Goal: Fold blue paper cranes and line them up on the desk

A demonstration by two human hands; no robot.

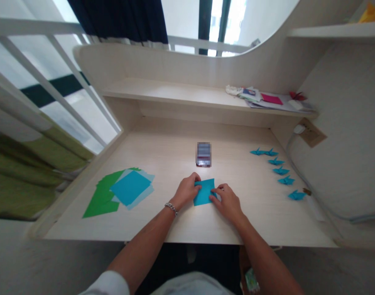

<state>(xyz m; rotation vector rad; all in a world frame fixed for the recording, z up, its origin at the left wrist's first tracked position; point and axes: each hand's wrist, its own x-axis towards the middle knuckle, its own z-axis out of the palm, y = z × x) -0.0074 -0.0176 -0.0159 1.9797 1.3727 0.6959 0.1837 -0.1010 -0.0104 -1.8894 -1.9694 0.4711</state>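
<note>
Well left of the fingers we see green paper, partly under a blue stack [130, 187]; a careless sweep could scatter these loose layers. Our left hand [187, 190] has thumb and forefinger closed on the sheet [204, 193] at its upper left; easing that pinch might let it skew. The sheet lies between both hands' fingers, where uneven pulling could crease it crooked. Just beyond them lies a blurred phone [204, 154], which a forward reach might knock. Our right hand [228, 201] is slightly open, thumb and fingers touching the right edge; whether they pinch, we cannot tell, and mere pressing could slip. Well right, a wide elbow could topple the cranes [278, 171].
</note>
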